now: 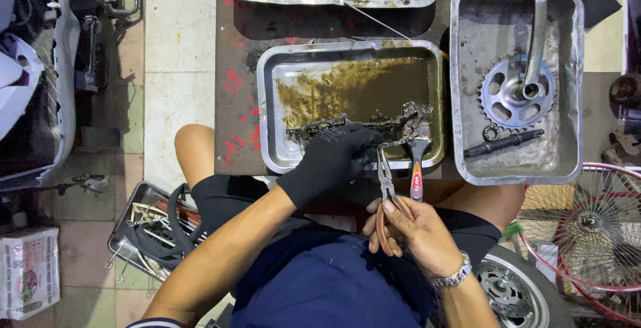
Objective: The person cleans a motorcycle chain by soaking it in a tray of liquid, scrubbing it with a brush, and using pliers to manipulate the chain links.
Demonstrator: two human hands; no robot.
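Right hand (407, 231): bare, wrist watch, closed round the red handles of needle-nose pliers (385, 178); jaws point at the chain.
Left hand (334, 161): black glove, fingers clamped on a greasy bicycle chain (347, 125).
Chain: draped over the near rim of the middle steel tray (267, 101) on the desk, above brown oily liquid; paintbrush (416, 161) propped just beside.
Right tray (461, 68): crank with sprocket (515, 91), axle.
Risks, judged: oily link slipping from the plier tips; tips nipping the glove; tray tilting, spilling.
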